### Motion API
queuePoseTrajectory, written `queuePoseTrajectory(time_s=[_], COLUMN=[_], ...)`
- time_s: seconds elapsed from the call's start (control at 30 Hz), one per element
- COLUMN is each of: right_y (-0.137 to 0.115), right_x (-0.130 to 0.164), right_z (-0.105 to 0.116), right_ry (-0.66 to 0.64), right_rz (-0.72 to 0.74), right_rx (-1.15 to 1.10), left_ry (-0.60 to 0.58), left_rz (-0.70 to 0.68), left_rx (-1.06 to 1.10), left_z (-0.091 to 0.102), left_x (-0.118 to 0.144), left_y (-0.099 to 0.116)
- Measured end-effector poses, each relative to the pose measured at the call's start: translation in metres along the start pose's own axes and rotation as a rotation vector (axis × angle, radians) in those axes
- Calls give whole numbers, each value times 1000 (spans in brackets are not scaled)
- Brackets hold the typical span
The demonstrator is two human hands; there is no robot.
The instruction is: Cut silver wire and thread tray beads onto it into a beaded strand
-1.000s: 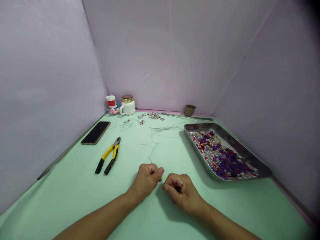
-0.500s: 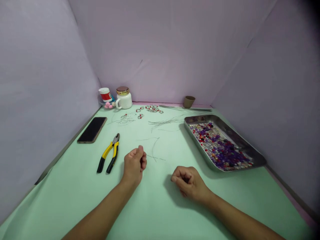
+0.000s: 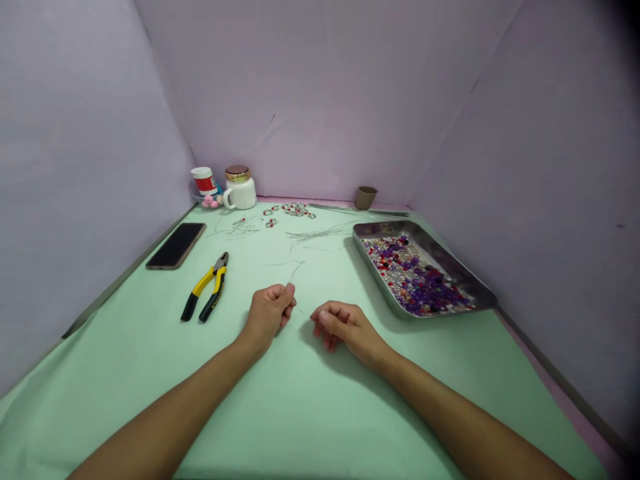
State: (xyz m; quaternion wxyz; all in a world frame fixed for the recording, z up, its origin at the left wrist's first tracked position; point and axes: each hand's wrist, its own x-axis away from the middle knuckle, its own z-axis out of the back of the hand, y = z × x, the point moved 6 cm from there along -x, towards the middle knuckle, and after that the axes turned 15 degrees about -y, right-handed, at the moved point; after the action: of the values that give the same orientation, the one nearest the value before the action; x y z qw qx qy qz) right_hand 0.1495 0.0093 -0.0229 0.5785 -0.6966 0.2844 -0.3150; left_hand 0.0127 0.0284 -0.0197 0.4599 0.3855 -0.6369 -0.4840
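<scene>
My left hand (image 3: 267, 313) is closed, thumb pressed against the bent forefinger in a pinch. A thin wire (image 3: 297, 271) shows at its fingertips and runs away from me over the green cloth. Just to the right, my right hand (image 3: 345, 328) hovers low with thumb and forefinger together and the other fingers curled below. Whatever its fingertips hold is too small to make out. A narrow gap separates the two hands. Yellow-and-black pliers (image 3: 207, 288) lie left of my left hand, jaws pointing away.
A metal tray (image 3: 383, 283) of mixed beads stands at right. Behind lie loose wires (image 3: 320, 233), beaded pieces (image 3: 296, 210) and wire scraps (image 3: 243, 229). A phone (image 3: 177, 246) rests at left; a white lidded mug (image 3: 241, 192) and brown cup (image 3: 365, 197) stand at the back.
My right hand has moved left and away from me, closer to my left hand, and its fingers have shifted into a pinch. The whole view has shifted slightly.
</scene>
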Motion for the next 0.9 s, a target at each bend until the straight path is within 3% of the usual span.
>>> queuePoseTrajectory(time_s=[0.2, 0.4, 0.53, 0.63, 0.8, 0.9], right_y=[1, 0, 3, 4, 4, 4], right_x=[1, -1, -1, -2, -2, -2], right_z=[0, 12, 25, 28, 26, 26], right_ry=[7, 102, 220, 229, 212, 203], right_rz=[-2, 15, 1, -5, -40, -44], right_rx=[-47, -158, -242, -284, -321, -339], left_ry=[-165, -185, -34, 84, 91, 112], left_rz=[25, 34, -50, -80, 1, 16], left_rx=[-151, -156, -85, -74, -67, -193], left_z=[-28, -39, -27, -11, -3, -1], left_x=[4, -8, -24, -30, -26, -20], left_y=[0, 13, 26, 23, 4, 12])
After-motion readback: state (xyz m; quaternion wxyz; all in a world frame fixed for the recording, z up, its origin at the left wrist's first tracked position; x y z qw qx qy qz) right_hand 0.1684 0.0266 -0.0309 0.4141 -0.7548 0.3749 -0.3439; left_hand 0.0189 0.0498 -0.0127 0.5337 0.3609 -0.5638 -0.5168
